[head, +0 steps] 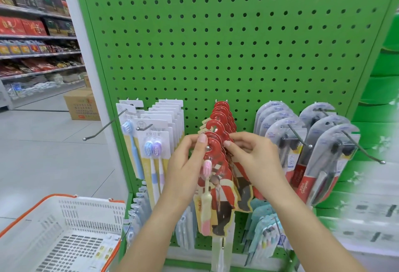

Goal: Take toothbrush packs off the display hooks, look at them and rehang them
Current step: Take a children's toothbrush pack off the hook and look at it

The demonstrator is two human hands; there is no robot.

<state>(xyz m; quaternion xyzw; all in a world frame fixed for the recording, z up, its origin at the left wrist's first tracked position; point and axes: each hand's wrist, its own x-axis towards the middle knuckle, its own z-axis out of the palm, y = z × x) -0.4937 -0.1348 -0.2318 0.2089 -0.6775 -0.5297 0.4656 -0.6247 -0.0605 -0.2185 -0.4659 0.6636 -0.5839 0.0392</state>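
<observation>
A red-topped toothbrush pack point(218, 196) with a pink and cream brush hangs at the tip of the middle hook point(208, 147). My left hand point(185, 170) pinches its left edge near the hang hole. My right hand point(252, 159) pinches the red top from the right. Behind it several more red packs point(222, 116) hang on the same hook against the green pegboard point(216, 40).
White packs point(159, 142) with blue and purple brushes hang to the left, beside a bare hook point(103, 127). Grey and red packs point(323, 153) hang on the right hooks. Teal packs point(263, 228) hang lower down. A white basket with orange rim point(32, 213) stands at the lower left.
</observation>
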